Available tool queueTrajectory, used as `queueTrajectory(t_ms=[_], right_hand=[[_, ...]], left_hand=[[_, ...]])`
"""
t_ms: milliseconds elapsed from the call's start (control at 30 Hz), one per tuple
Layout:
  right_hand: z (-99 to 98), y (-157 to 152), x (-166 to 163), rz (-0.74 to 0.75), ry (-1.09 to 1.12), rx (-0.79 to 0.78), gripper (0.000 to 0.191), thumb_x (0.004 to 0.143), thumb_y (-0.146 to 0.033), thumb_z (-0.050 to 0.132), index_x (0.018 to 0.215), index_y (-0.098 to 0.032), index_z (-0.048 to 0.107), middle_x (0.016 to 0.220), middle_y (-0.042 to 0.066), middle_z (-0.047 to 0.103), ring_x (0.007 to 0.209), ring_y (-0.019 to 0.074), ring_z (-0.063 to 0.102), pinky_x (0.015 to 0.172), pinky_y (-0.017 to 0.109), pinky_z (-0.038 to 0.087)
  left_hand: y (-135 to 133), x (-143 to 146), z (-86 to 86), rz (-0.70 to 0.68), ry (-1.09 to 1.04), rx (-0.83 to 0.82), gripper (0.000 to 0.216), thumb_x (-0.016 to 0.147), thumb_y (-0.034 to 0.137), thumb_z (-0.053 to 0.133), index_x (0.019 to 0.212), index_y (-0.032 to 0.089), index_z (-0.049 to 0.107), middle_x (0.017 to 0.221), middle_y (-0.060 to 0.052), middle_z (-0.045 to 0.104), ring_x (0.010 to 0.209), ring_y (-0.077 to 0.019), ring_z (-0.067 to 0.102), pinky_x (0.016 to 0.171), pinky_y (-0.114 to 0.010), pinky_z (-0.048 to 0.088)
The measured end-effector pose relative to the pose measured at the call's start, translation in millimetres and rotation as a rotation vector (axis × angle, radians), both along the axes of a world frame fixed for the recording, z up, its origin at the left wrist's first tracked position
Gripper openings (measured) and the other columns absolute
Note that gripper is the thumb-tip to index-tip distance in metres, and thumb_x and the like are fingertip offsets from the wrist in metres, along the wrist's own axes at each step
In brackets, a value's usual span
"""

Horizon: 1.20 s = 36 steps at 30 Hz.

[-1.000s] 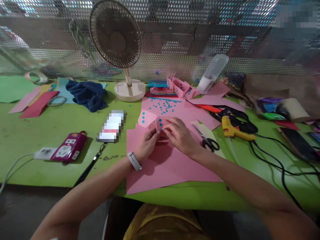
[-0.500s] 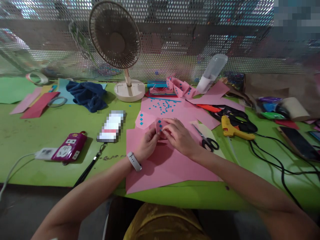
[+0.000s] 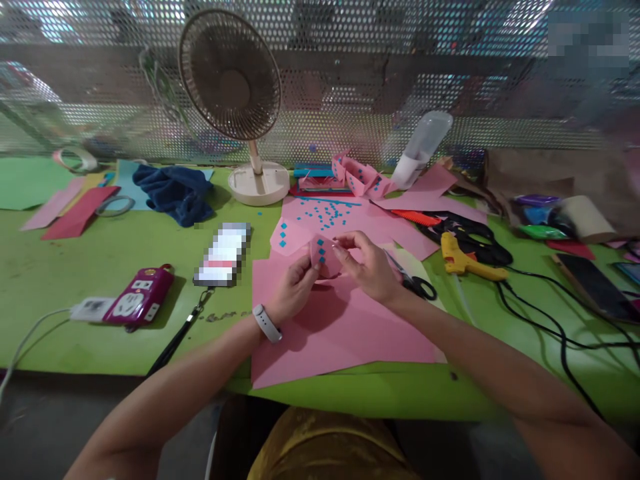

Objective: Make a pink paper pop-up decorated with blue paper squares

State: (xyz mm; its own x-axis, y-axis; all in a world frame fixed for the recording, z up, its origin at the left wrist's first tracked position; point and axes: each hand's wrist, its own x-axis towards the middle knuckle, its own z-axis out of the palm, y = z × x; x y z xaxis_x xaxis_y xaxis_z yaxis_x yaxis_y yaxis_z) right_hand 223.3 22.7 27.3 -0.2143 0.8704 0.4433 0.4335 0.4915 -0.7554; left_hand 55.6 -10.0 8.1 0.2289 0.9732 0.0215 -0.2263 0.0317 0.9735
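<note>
My left hand (image 3: 294, 288) pinches a small folded pink paper piece (image 3: 315, 252) between thumb and fingers. A column of three blue paper diamonds (image 3: 321, 251) runs down its face. Just to the right hovers my right hand (image 3: 373, 270), thumb and forefinger slightly apart beside the paper's edge, with nothing visible between them. Under both hands lies a large pink sheet (image 3: 340, 333). Behind them, many tiny blue paper bits (image 3: 327, 215) are scattered on more pink paper. Another pink piece with blue diamonds (image 3: 283, 235) rests to the left.
Black-handled scissors (image 3: 423, 287) lie right of my right hand, near a yellow glue gun (image 3: 463, 260) with cables. A decorated pink paper form (image 3: 363, 177) stands at the back. Leftward are a phone (image 3: 223, 253), a purple power socket (image 3: 140, 295) and a fan (image 3: 257, 181).
My right hand has drawn back a little to the right from the paper's face, and its fingers have parted. The lowest blue diamond now shows uncovered. My left hand keeps its hold.
</note>
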Motion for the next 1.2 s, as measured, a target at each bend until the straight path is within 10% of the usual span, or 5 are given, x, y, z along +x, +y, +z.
queueTrajectory(t_ms=[800,1200], right_hand=[[-5.3,-0.5,0.6,0.171,0.104,-0.116,0.033,0.078,-0.02,0.057,0.112,-0.019,0.057,0.112,0.008,0.065,0.104,0.0207,0.061,0.095,0.039,0.048],[0.4,-7.9,-0.7,0.206,0.146,-0.19,0.03,0.081,-0.024,0.059,0.111,-0.019,0.059,0.106,0.007,0.067,0.098,0.0185,0.062,0.088,0.034,0.05]], left_hand=[[-0.6,-1.0,3.1,0.014,0.021,-0.02,0.041,0.077,0.052,0.07,0.093,0.015,0.064,0.091,-0.006,0.067,0.091,-0.0221,0.066,0.078,-0.037,0.058],[4.1,-2.8,-3.4,0.074,0.052,0.064,0.037,0.073,0.05,0.074,0.071,0.014,0.063,0.066,0.0,0.06,0.062,-0.0117,0.057,0.066,-0.029,0.055]])
